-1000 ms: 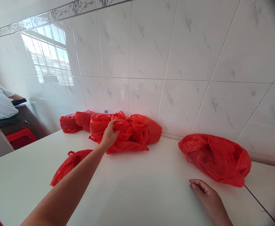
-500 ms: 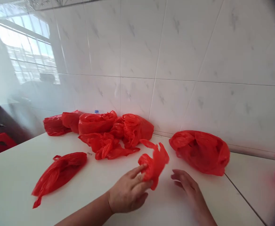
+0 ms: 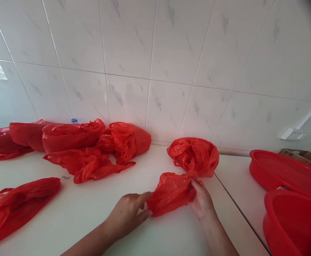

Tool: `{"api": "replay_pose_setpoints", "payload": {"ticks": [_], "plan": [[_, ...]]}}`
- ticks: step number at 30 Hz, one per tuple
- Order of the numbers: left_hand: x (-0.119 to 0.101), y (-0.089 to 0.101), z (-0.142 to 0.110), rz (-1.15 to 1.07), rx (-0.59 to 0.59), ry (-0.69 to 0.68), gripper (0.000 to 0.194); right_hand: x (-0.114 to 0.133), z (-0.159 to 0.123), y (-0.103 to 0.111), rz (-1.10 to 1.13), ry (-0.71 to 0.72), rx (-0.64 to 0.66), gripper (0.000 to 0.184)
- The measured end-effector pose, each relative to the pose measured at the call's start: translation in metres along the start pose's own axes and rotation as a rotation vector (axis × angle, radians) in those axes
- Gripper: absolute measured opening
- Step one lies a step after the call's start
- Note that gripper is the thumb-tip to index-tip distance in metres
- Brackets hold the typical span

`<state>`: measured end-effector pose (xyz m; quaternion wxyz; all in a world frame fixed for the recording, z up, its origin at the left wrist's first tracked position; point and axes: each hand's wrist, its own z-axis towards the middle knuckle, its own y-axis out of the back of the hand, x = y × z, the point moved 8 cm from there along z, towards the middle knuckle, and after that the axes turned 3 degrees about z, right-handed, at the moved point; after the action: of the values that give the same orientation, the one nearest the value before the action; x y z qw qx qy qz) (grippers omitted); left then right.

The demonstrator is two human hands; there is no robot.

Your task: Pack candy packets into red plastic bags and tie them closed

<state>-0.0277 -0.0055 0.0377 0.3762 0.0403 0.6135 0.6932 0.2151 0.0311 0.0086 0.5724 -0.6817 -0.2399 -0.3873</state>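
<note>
Held item: a small red plastic bag [image 3: 171, 192], thin glossy film, crumpled and wrinkled, roughly flattened into a wide, low shape. It sits low over the white counter [image 3: 91, 217], near the front centre, stretched between both hands. Whether its underside touches the counter cannot be told.

Left hand [image 3: 127, 217]: palm down, wrist low on the counter. Fingers curled, thumb and fingertips pinched closed on the left edge of the bag. Grip is narrow, only film between the digits.

Right hand [image 3: 202, 202]: fingers bent inward, closed on the right upper corner of the bag, where the film bunches into a small gather. Back of the hand faces the camera; the fingertips are partly hidden by the plastic.

Surroundings: just behind the held bag, a fuller crumpled red bag [image 3: 194, 154] rests on the counter, its front edge very near the right hand's fingers; contact cannot be told. To the left, against the tiled wall [image 3: 150, 53], a pile of red bags [image 3: 91, 142] lies in a row, some bulging, some flat. A blue bottle cap [image 3: 74, 121] shows above that pile. A long flat red bag [image 3: 19, 202] lies apart at the left front. At the right, two red basins [image 3: 291, 192] stand one before the other, well apart from the hands.
</note>
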Motion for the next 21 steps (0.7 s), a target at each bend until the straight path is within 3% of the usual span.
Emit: {"api": "replay_pose_setpoints", "payload": {"ticks": [3, 6, 9, 10, 12, 15, 19, 21], "plan": [[0.014, 0.009, 0.007, -0.246, -0.059, 0.193, 0.021, 0.023, -0.013, -0.014, -0.183, 0.139, 0.034, 0.024], [-0.001, 0.007, 0.014, -0.703, -0.077, 0.176, 0.031, 0.032, -0.041, -0.050, -0.570, 0.304, 0.142, 0.025], [-0.030, -0.002, 0.015, -1.149, 0.007, 0.062, 0.066, 0.014, -0.078, -0.102, -0.923, 0.460, 0.462, 0.025], [-0.037, -0.004, 0.014, -1.228, 0.023, 0.050, 0.068, 0.004, -0.088, -0.114, -1.016, 0.491, 0.562, 0.026], [-0.036, -0.009, 0.010, -1.276, 0.001, 0.117, 0.052, -0.013, -0.099, -0.126, -1.163, 0.505, 0.657, 0.022], [-0.008, -0.012, 0.004, -1.253, -0.142, 0.336, 0.023, -0.022, -0.096, -0.123, -1.252, 0.504, 0.648, 0.019], [0.053, 0.005, -0.004, -1.182, -0.431, 0.529, 0.019, -0.007, -0.078, -0.105, -1.410, 0.519, 0.579, 0.020], [0.080, 0.017, -0.007, -1.128, -0.509, 0.561, 0.015, 0.008, -0.067, -0.092, -1.503, 0.539, 0.510, 0.027]]}}
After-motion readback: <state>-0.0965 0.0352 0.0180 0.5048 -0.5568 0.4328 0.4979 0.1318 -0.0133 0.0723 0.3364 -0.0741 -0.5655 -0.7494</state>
